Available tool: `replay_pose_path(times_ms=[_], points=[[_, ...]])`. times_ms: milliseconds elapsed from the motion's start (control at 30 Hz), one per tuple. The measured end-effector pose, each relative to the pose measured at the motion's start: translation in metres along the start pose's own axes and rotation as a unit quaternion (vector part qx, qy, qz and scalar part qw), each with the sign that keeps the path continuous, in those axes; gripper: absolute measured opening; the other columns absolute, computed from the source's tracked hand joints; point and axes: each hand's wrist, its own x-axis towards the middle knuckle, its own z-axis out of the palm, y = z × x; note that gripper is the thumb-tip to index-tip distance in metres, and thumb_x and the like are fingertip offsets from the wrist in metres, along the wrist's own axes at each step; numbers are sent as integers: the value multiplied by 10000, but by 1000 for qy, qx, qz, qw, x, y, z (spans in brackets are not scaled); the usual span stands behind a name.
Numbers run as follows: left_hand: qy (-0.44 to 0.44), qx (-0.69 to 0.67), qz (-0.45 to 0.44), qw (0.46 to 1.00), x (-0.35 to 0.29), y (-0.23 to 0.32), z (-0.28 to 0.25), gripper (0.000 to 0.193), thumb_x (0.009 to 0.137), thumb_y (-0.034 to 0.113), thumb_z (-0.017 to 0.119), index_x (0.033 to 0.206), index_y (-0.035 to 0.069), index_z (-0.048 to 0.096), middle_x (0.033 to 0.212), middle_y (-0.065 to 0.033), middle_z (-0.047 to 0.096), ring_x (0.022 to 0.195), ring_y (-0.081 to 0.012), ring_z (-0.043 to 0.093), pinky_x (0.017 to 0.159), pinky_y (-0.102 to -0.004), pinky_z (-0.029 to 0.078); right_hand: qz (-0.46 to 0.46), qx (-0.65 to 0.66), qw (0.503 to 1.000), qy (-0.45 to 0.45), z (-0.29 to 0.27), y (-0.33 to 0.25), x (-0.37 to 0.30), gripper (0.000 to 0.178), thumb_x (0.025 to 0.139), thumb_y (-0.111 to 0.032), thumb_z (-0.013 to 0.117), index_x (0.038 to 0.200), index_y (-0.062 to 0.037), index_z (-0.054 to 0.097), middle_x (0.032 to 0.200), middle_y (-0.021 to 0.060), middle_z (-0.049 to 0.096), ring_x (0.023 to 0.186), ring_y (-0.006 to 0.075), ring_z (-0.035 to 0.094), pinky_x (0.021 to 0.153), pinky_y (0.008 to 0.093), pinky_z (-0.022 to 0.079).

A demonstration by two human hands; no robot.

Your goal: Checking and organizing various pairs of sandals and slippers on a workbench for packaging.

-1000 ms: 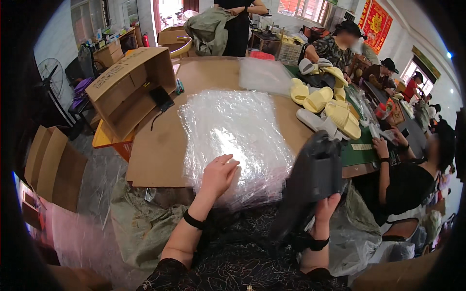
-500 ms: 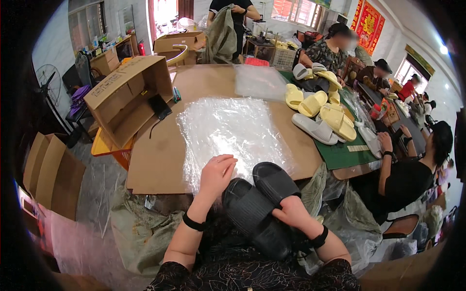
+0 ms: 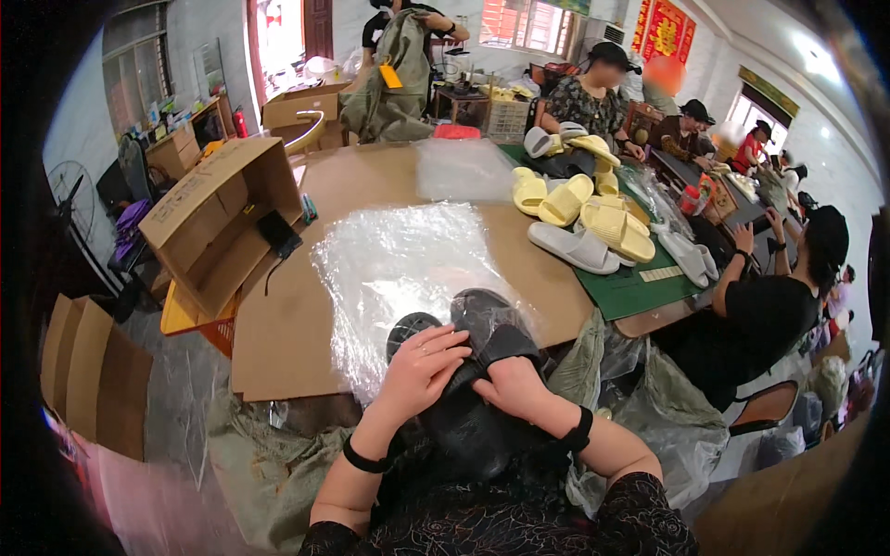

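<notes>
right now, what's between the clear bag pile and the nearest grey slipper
Head view: only bare brown cardboard lies between the bag pile and that grey slipper.

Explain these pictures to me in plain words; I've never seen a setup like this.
There is no machine here: the hands are a person's own, bare. The view comes from a wide fisheye camera on that person's head, looking down, so straight edges bend near the rim. Picture left is the wearer's left.

The right hand holds a pair of black slippers. The left hand lies over them; whether it grips too, I can't tell.

In front is a pile of clear plastic on a flat cardboard sheet. To the left sits an open cardboard box, tipped on its side. To the right, yellow and grey slippers are heaped on a green mat. Other people are around the room.
</notes>
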Motion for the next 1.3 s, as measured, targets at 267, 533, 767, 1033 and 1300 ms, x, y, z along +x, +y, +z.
replay_pose_path(times_ms=[267, 533, 767, 1033, 1300], points=[[-25, -124, -72, 989, 1, 8, -10, 185, 884, 62, 678, 1056, 79, 742, 1200, -88, 700, 1214, -295, 610, 1072, -453, 440, 11, 20, 999, 24, 11, -3, 19, 364, 847, -335, 664, 764, 20, 663, 773, 228, 666, 758, 407, 666, 699, 494, 535], [-50, -153, -33, 986, 9, 22, -20, 197, 871, 28, 663, 1054, 52, 732, 1225, -95, 696, 1231, -298, 603, 1098, -463, 408, 101, 4, 990, 96, 10, -2, 95, 316, 848, -292, 664, 742, 6, 675, 773, 247, 665, 764, 424, 674, 673, 478, 544], [-40, -109, -61, 991, -3, 5, -34, 191, 845, 28, 678, 1016, 80, 746, 1198, -97, 705, 1246, -312, 587, 1112, -467, 391, 151, 39, 964, 217, 34, 14, 173, 368, 869, -338, 628, 813, 21, 685, 840, 257, 684, 837, 439, 678, 762, 497, 542], [-23, 234, -266, 935, -47, -19, -27, 772, 833, 161, 710, 1518, 137, 356, 1300, -251, 580, 1219, -410, 532, 1000, -506, 439, 187, 46, 962, 192, 60, 28, 176, 379, 864, -361, 644, 896, 13, 695, 906, 257, 692, 904, 435, 675, 825, 494, 533], [15, 32, -395, 918, -62, -25, -41, 560, 963, 76, 477, 1508, 96, 348, 718, -208, 640, 696, -415, 643, 686, -472, 495, 228, 73, 929, 281, 32, 12, 181, 383, 865, -358, 677, 819, 22, 684, 857, 266, 679, 863, 455, 667, 771, 505, 525]])
